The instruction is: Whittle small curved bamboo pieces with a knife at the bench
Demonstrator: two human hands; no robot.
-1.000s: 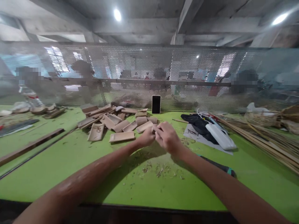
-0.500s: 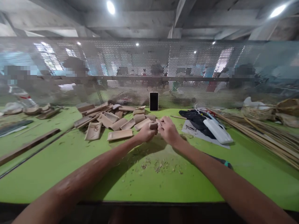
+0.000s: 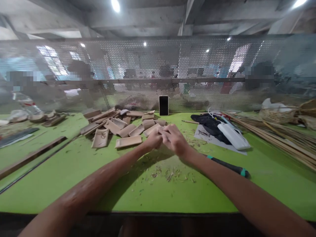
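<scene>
My left hand (image 3: 154,138) is closed around a small piece of bamboo, now almost wholly covered by the fingers. Right against it, my right hand (image 3: 174,139) is closed too, its fingers reaching over the left hand's grip. What the right fingers pinch is too small and blurred to make out. Just left of the hands lie several split bamboo pieces (image 3: 128,142), pale and trough-shaped. Fine shavings (image 3: 170,174) are scattered on the green table (image 3: 118,197) below the hands.
A dark-handled tool with green bands (image 3: 228,167) lies beside my right forearm. Farther right are a white object (image 3: 233,136), dark cloth (image 3: 209,126) and long bamboo strips (image 3: 278,138). A phone-like device (image 3: 163,105) stands before the perforated screen (image 3: 138,89). A wooden bar (image 3: 34,156) lies left.
My right hand has shifted left over the left hand, covering the bamboo piece that showed before. More of the dark-handled tool now shows beside my right forearm. The view has shifted slightly.
</scene>
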